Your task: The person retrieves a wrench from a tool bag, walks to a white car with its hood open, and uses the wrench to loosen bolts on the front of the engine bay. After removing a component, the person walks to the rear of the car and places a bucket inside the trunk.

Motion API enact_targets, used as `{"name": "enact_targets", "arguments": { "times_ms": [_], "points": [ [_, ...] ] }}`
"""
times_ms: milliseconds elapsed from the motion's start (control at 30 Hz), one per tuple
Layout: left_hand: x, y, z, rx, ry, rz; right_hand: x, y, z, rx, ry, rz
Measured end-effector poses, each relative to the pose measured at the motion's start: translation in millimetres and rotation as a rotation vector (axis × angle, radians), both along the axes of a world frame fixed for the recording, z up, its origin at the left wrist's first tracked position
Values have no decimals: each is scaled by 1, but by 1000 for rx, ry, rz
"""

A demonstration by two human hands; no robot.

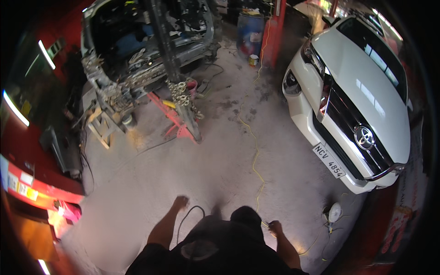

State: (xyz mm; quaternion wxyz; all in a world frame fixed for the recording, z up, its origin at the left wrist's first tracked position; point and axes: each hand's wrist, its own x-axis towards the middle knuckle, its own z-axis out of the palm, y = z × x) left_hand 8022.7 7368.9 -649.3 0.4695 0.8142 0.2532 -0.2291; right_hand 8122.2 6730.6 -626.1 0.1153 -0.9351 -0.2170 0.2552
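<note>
My left hand [181, 203] hangs out in front of my left side, fingers curled in, with nothing visible in it. Beside it a dark cable [192, 208] loops up from the floor toward my body; I see no contact. My right hand [275, 228] is low by my right side with its fingers bent closed. Something small and dark shows at those fingers, too small to name. Close to that hand runs a thin yellow cord [256, 169] along the floor, partly hidden by my leg.
A white car [366, 91] stands at the right. Far left is a stripped vehicle body [151, 73], with a red stand [176, 123], a chain [181, 94] and a wooden stand [101, 128]. A work lamp [334, 213] sits near right; a blue drum [250, 34] stands far back.
</note>
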Motion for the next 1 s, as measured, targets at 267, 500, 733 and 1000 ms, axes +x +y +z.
{"name": "enact_targets", "arguments": {
  "times_ms": [267, 500, 733, 1000],
  "points": [
    [539, 41, 140, -261, -335, 175, 203, 21, -13, 41, 564, -992],
    [650, 38, 37, -168, -299, -413, 573, 66, -62, -196, 344, -247],
    [735, 69, -14, 111, 47, -729, 976, 198, 70, 375, -31, -491],
    [1187, 139, -2, -283, 279, -10, 1227, 263, 40, 430, 344, -562]
  ]
}}
